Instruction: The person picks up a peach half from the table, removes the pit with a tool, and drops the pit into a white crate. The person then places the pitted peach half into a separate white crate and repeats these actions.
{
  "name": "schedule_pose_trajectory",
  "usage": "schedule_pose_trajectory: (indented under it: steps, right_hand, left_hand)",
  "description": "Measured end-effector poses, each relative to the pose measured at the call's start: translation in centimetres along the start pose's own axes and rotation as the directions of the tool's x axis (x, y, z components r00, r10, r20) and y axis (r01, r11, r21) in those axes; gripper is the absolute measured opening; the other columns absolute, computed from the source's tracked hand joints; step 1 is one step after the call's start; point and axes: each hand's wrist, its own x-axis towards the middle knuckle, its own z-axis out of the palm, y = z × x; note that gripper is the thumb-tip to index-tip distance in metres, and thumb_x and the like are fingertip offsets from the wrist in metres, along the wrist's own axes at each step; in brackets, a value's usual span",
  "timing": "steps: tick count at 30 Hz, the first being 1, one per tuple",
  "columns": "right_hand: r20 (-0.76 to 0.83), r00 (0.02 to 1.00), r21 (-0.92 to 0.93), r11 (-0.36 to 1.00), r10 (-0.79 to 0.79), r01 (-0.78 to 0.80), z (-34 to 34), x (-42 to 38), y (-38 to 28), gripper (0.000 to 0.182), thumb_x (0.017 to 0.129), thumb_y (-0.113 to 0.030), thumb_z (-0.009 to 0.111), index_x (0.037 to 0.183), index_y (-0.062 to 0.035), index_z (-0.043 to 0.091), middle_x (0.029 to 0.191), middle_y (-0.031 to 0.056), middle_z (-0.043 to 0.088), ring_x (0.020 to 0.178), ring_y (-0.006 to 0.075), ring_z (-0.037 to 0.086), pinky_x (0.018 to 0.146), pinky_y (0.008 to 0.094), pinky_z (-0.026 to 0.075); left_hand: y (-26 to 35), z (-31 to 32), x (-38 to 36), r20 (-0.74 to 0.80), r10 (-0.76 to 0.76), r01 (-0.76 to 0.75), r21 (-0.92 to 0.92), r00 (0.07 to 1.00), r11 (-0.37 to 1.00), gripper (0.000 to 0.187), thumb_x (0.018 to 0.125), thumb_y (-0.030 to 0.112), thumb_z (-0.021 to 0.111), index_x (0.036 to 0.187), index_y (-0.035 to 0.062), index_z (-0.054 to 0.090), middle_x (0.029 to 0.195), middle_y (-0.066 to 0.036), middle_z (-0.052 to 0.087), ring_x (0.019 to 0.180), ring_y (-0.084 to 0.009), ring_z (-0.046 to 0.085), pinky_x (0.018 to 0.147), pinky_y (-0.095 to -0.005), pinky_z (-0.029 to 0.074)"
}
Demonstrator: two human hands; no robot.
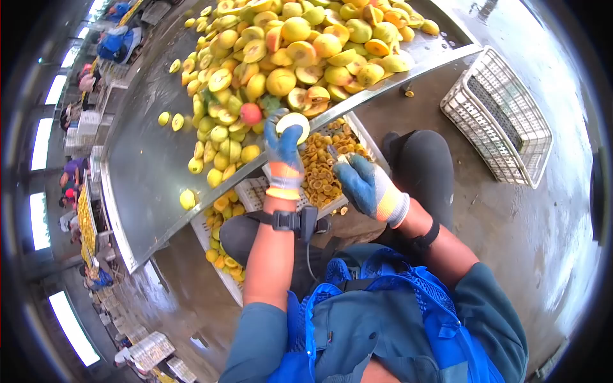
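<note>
My left hand (284, 148), in a blue and grey glove with an orange cuff, holds a cut yellow fruit half (293, 126) by the table's edge, its pale face showing. My gloved right hand (365, 185) is closed around a small dark tool (332, 152), only partly visible. Under my hands a white crate (373, 142) holds many small orange-brown fruit pieces (322, 167). A large heap of yellow and green fruit (281, 82), whole and halved, lies on the metal table (150, 143), with one red fruit (250, 113) among it.
A white plastic basket (495, 115) stands on the wet floor at the right. Below the table at the left, another crate (220, 281) holds yellow fruit. The metal rim (377, 92) runs diagonally beside my hands. Several people are at the far left.
</note>
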Motion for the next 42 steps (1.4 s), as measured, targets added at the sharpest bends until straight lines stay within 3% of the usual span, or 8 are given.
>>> schedule_pose_trajectory:
  steps: [3,5,6,12,31,35,38,42]
  right_hand:
    - [0.111,0.966,-0.184,0.950,-0.233,0.251,1.3,0.3,0.1,0.028,0.106,-0.025,0.060,0.107,0.0027,0.062,0.085,0.0186,0.067,0.078,0.0322,0.066,0.069,0.0411,0.051]
    - [0.110,0.977,-0.271,0.940,-0.183,0.207,2.6,0.0,-3.1,0.021,0.106,-0.020,0.060,0.109,0.0008,0.062,0.089,0.0094,0.066,0.077,0.0167,0.062,0.070,0.0336,0.051]
    - [0.137,0.975,-0.228,0.953,-0.174,0.202,3.2,0.2,-2.9,0.033,0.105,-0.030,0.060,0.110,0.0029,0.062,0.088,0.0288,0.070,0.086,0.0472,0.070,0.071,0.0505,0.053]
    - [0.185,0.979,-0.352,0.925,-0.084,0.146,5.9,-1.1,-3.4,0.038,0.105,-0.035,0.058,0.112,0.0017,0.064,0.093,0.0305,0.071,0.092,0.0477,0.071,0.077,0.0524,0.054]
    - [0.343,0.939,-0.383,0.911,-0.014,0.154,6.6,-1.2,-2.2,0.044,0.108,-0.038,0.049,0.114,0.0044,0.063,0.087,0.0277,0.070,0.084,0.0399,0.073,0.072,0.0453,0.055]
    - [0.369,0.920,-0.364,0.931,0.130,0.014,6.1,-1.3,-3.6,0.030,0.106,-0.027,0.056,0.113,0.0012,0.064,0.098,0.0238,0.070,0.090,0.0386,0.070,0.078,0.0427,0.055]
    - [0.478,0.873,-0.274,0.927,-0.099,0.256,5.5,-0.9,-1.6,0.025,0.099,-0.018,0.062,0.114,0.0011,0.063,0.099,0.0236,0.066,0.088,0.0416,0.067,0.075,0.0431,0.055]
    - [0.557,0.829,-0.195,0.961,-0.057,0.197,5.3,-0.7,0.0,0.027,0.087,-0.009,0.067,0.111,0.0007,0.062,0.099,0.0232,0.062,0.088,0.0438,0.065,0.074,0.0436,0.055]
  left_hand:
    - [1.0,-2.3,-3.8,0.092,-0.270,0.283,-0.431,0.958,0.857,0.038,0.093,0.024,0.055,0.127,0.0084,0.060,0.116,-0.011,0.064,0.094,-0.0212,0.065,0.077,-0.0320,0.056]
    - [1.9,-1.9,-6.7,0.033,-0.208,0.196,-0.509,0.977,0.838,0.036,0.094,0.023,0.054,0.126,0.0086,0.060,0.118,-0.013,0.065,0.103,-0.0270,0.066,0.088,-0.0388,0.056]
    - [2.7,-1.7,-8.0,0.024,-0.212,0.191,-0.542,0.977,0.818,0.036,0.094,0.024,0.053,0.126,0.0090,0.059,0.119,-0.014,0.065,0.105,-0.0285,0.066,0.091,-0.0407,0.055]
    - [3.1,-3.4,-11.6,-0.059,-0.208,0.111,-0.688,0.976,0.717,0.039,0.102,0.035,0.050,0.131,0.0100,0.058,0.123,-0.016,0.066,0.112,-0.0335,0.065,0.101,-0.0467,0.053]
    - [2.0,-2.6,-13.3,-0.289,0.067,-0.097,-0.090,0.955,0.991,0.042,0.111,0.039,0.039,0.127,0.0051,0.058,0.117,-0.010,0.062,0.100,-0.0217,0.064,0.091,-0.0371,0.055]
    - [2.3,-2.6,-13.2,-0.262,-0.024,-0.035,-0.218,0.965,0.975,0.040,0.111,0.038,0.038,0.121,0.0056,0.060,0.111,-0.008,0.064,0.094,-0.0202,0.065,0.086,-0.0350,0.056]
    - [2.1,-3.0,-12.9,-0.245,-0.096,0.023,-0.286,0.965,0.958,0.040,0.110,0.041,0.040,0.117,0.0065,0.061,0.107,-0.008,0.066,0.089,-0.0211,0.066,0.083,-0.0355,0.057]
    - [2.0,-3.8,-12.7,-0.183,-0.215,0.133,-0.378,0.959,0.916,0.047,0.110,0.051,0.044,0.114,0.0075,0.060,0.102,-0.011,0.067,0.085,-0.0243,0.066,0.079,-0.0380,0.058]
